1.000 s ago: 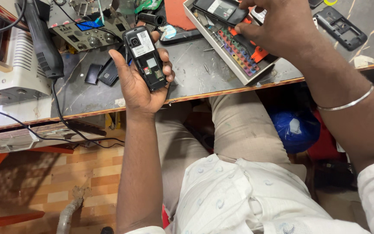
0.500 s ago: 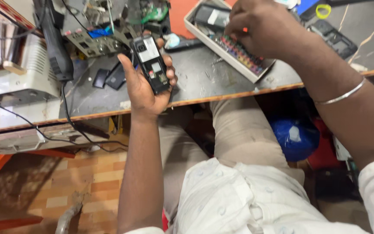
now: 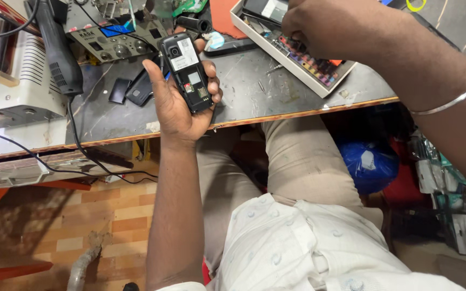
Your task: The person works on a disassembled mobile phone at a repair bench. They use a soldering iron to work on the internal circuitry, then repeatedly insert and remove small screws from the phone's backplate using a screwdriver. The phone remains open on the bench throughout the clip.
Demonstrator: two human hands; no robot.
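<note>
Head view showed left hand (image 3: 176,105) clamped round a small black back-opened mobile phone (image 3: 187,73); right hand (image 3: 319,27) closed among bits in a white rectangular plastic tool tray (image 3: 297,67) further right; phone should be held level and steady.

Open stretch of grey surface (image 3: 254,99) at frame centre, between left hand (image 3: 182,102) and parts tray (image 3: 319,81). Upper left crowded: black hot-air handle (image 3: 55,51), control box (image 3: 111,37), trailing cables (image 3: 76,140). Right hand (image 3: 324,27) blocking tray's top.
</note>
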